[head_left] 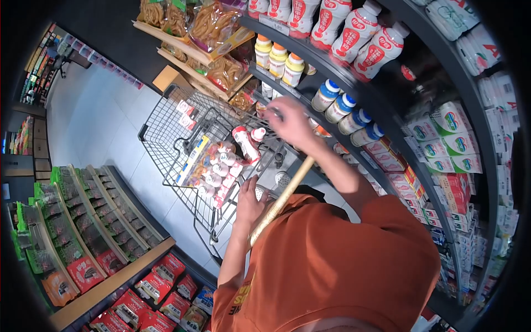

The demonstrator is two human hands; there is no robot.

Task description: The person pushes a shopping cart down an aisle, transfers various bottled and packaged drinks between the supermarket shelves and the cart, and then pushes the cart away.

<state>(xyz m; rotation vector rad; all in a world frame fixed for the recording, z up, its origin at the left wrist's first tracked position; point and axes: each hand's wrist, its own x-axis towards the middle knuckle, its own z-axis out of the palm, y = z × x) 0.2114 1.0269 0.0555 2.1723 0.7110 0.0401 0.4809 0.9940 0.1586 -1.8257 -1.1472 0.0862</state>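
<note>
My right hand is over the far right side of the shopping cart, beside the shelf. It is smeared by motion, so I cannot tell what its fingers do. My left hand is over the near end of the cart with its fingers stretched out, and nothing shows in it. The cart's yellow handle bar crosses in front of my body between my forearms. Inside the cart lie a red and white bottle and a wrapped multipack of small bottles.
On the right, a curved shelf bears red and white milk bottles, blue-capped bottles and green-white cartons. Bagged snacks sit beyond the cart. A rack of packets stands left, across the tiled floor.
</note>
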